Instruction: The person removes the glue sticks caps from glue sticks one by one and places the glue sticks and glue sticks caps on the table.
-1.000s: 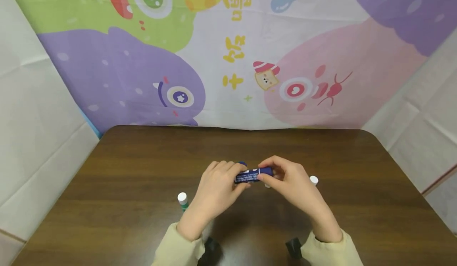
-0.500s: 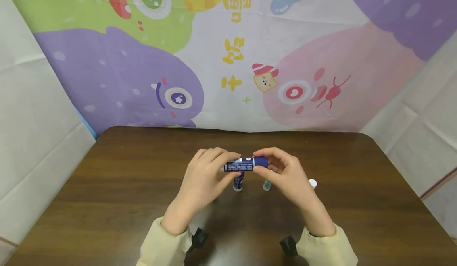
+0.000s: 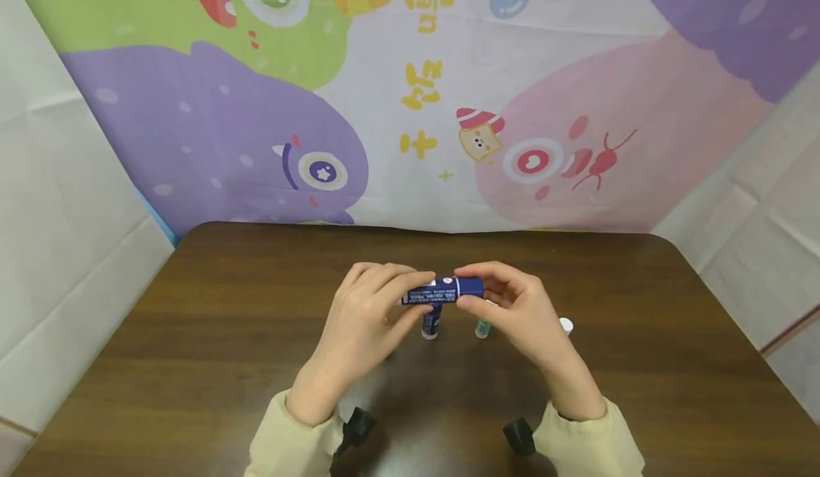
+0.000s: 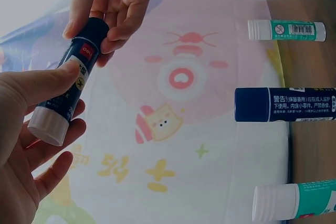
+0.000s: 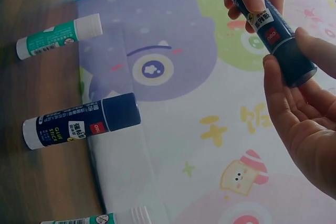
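In the head view both hands hold one dark blue glue stick [image 3: 430, 292] level above the table. My left hand [image 3: 365, 310] grips its body, thumb below and fingers above. Its white base [image 4: 48, 125] shows in the left wrist view. My right hand [image 3: 522, 313] pinches the blue cap [image 3: 470, 287] between thumb and fingers. The cap sits on the body. Below them a second dark blue glue stick [image 3: 431, 324] stands upright on the table, its top hidden by the held one.
A green glue stick [image 3: 482, 329] stands right of the blue one, partly behind my right hand. The white cap [image 3: 566, 326] of another shows by the right wrist. More green glue sticks [image 5: 58, 38] stand left. The wooden table [image 3: 288, 270] ends at a cartoon-printed cloth [image 3: 410, 199].
The held glue stick has risen and shifted left with both hands, uncovering the blue and green sticks behind. The white-capped green stick at left is now hidden. Little differs over the last half second.
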The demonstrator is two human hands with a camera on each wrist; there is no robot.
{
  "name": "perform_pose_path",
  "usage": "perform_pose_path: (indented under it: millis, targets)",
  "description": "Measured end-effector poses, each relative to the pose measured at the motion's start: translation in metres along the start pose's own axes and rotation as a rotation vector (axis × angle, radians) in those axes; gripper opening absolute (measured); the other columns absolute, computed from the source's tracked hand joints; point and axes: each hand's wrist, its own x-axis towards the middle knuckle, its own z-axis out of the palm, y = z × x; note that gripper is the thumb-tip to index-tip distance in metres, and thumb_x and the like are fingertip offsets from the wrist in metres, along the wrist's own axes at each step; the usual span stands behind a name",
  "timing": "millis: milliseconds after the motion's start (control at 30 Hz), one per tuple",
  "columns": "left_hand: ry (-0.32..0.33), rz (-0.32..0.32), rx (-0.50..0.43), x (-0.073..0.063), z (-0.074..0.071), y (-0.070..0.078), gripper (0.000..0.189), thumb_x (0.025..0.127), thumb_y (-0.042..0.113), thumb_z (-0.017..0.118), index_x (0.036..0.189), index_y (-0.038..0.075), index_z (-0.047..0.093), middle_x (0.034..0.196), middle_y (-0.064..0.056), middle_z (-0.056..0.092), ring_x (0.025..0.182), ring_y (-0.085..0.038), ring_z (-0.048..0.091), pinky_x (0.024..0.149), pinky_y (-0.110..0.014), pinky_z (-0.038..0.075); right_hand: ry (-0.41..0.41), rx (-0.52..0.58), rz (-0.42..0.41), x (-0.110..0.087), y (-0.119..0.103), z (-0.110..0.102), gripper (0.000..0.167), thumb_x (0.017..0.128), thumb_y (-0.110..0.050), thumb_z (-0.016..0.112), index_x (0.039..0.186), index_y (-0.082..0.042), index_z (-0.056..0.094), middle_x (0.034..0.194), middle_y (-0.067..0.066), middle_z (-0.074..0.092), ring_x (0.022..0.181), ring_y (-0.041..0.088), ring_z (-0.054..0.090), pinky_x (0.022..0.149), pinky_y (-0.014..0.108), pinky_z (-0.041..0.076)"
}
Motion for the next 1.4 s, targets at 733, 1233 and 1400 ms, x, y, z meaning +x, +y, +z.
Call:
perform_pose_path:
  millis: [733,1233,1400]
  targets:
    - [0.015,-0.005,-0.046,0.004,-0.0023,0.0006,0.029,0.076,0.021,0.073,0.103,0.014,0.067,0.097,0.002,0.068,0.086,-0.011,0.06,0.083,-0.029,0.039,0.024,-0.062,-0.07,0.001,-0.0028,-0.0001,0.028,0.078,-0.005,0.068,0.105,0.001,0.063,0.097,0.01,0.064,0.085,0.013,0.062,0.079,0.024,0.051]
    - [0.012,-0.034,-0.064,0.0005,-0.0026,0.0011,0.029,0.073,0.02,0.075,0.101,0.015,0.068,0.096,0.004,0.069,0.083,-0.009,0.061,0.083,-0.028,0.039,0.011,-0.054,-0.101,-0.0012,-0.0022,0.0012,0.027,0.077,-0.004,0.069,0.104,-0.001,0.064,0.097,0.002,0.065,0.082,0.013,0.059,0.07,0.025,0.052]
    - [0.009,-0.046,-0.074,-0.0004,-0.003,0.0015,0.03,0.073,0.02,0.075,0.101,0.015,0.068,0.096,0.004,0.069,0.083,-0.009,0.06,0.084,-0.029,0.038,0.007,-0.051,-0.105,-0.0016,-0.0034,0.0012,0.027,0.077,-0.003,0.069,0.103,-0.001,0.065,0.096,0.002,0.065,0.082,0.013,0.059,0.07,0.025,0.052]
